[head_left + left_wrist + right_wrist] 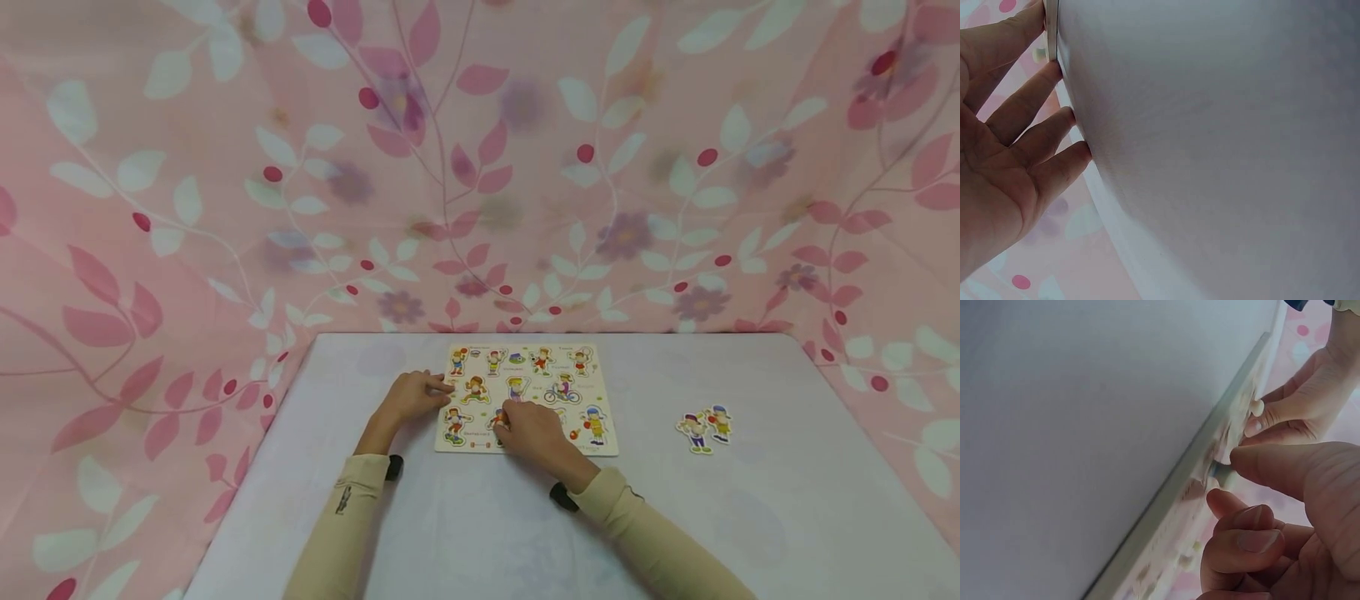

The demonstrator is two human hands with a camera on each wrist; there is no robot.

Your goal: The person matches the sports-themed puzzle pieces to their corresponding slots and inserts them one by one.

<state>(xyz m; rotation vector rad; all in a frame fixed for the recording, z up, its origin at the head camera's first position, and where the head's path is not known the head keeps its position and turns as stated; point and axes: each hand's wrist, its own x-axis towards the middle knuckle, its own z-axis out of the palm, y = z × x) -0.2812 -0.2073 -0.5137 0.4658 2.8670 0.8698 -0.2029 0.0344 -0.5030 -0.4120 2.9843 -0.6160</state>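
A flat wooden puzzle board (570, 367) with cartoon children lies at the far middle of the table (750, 517). My left hand (438, 387) rests with straight fingers against the board's left edge (1052, 31); the left wrist view shows its fingertips (1054, 72) touching that edge. My right hand (506, 417) sits over the board's near middle. In the right wrist view its thumb and curled forefinger (1225, 481) pinch a small puzzle piece (1216, 469) at the board's surface (1210, 437). Most of that piece is hidden by the fingers.
Two loose cartoon pieces (705, 429) lie on the white tabletop to the right of the board. A pink cloth with leaf patterns (480, 167) hangs behind and around the table. Both arms wear beige sleeves.
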